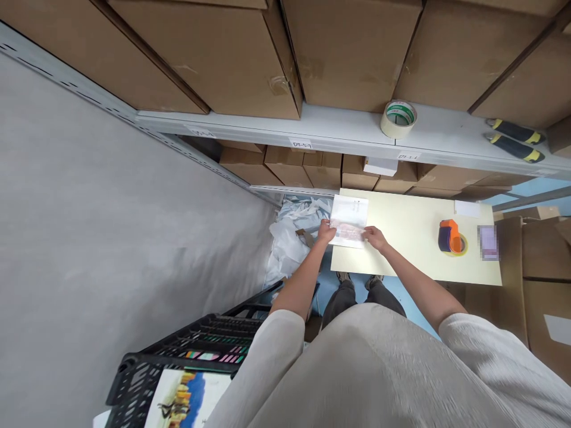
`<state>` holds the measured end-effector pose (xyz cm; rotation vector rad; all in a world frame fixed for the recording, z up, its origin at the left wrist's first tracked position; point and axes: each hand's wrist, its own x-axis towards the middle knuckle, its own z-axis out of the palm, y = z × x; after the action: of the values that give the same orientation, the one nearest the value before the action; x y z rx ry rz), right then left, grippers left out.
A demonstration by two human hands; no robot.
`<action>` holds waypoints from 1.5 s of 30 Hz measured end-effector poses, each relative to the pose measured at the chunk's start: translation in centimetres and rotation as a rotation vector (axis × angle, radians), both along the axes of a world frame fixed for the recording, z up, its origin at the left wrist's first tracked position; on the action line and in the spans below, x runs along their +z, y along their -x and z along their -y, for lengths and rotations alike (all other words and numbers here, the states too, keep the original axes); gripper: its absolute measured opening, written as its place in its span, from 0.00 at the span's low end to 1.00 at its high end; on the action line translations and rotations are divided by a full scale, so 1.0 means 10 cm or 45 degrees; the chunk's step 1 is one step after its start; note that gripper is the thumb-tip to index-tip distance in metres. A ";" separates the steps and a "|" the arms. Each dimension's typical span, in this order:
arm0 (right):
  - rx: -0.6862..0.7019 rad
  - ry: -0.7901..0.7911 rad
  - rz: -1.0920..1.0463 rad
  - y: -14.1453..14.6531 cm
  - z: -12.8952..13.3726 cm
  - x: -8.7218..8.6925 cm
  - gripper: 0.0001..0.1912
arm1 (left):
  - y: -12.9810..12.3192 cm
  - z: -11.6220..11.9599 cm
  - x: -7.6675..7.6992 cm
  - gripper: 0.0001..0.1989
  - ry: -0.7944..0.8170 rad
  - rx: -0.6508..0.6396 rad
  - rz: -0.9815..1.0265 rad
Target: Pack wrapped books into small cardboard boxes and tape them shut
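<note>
As the head view shows, the white printed booklet (pixel 350 209) lies directly between the hands, above the left end of the cream tabletop (pixel 405 238), long axis running away from the body; left hand (pixel 328 231) pinches its left edge, right hand (pixel 375 237) its lower right, neither nearer

The book (pixel 349 208) is showing smooth paper, the tabletop (pixel 405 238) a smooth, matt surface. The boxes (pixel 352 53) are looking like dull cardboard, the shelf (pixel 348 123) like smooth painted metal, the crate (pixel 122 371) like plastic and the shirt (pixel 379 368) like creased cloth.
</note>
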<state>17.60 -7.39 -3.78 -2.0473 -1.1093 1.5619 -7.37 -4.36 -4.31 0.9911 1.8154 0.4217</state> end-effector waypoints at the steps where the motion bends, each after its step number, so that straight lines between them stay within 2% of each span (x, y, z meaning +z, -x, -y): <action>1: -0.017 -0.011 0.036 -0.01 0.00 -0.01 0.17 | -0.02 0.00 -0.02 0.27 0.032 -0.010 -0.021; 4: -0.059 -0.029 0.115 -0.06 -0.01 -0.01 0.16 | -0.11 -0.01 -0.03 0.26 0.061 -0.065 -0.135; 7: -0.092 -0.046 0.160 -0.11 -0.01 0.00 0.16 | -0.19 -0.02 -0.03 0.23 -0.009 -0.086 -0.217; 10: -0.120 -0.056 0.183 -0.13 -0.01 0.02 0.16 | -0.23 -0.04 -0.02 0.24 -0.039 -0.082 -0.159; 15: -0.175 -0.068 0.207 -0.17 -0.07 0.05 0.19 | -0.28 -0.07 0.00 0.33 -0.080 -0.049 -0.050; 20: -0.207 -0.083 0.159 -0.25 -0.15 0.10 0.20 | -0.36 -0.07 0.01 0.29 -0.127 -0.016 0.073; 26: -0.212 -0.084 0.154 -0.25 -0.14 0.15 0.21 | -0.39 -0.03 0.01 0.25 -0.162 -0.033 0.076; 34: -0.190 -0.057 0.157 -0.02 -0.04 0.17 0.23 | -0.14 0.10 0.03 0.28 -0.120 0.033 0.040; 41: -0.106 0.011 0.198 0.22 -0.01 0.14 0.26 | 0.16 0.21 0.03 0.23 -0.100 0.100 0.016; 45: -0.144 0.046 0.225 0.36 0.01 0.09 0.22 | 0.26 0.25 0.03 0.25 -0.094 0.099 0.023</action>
<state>14.04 -7.51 -2.91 -2.2665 -1.0113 1.3790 -9.97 -6.88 -4.00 0.9661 1.8377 0.5470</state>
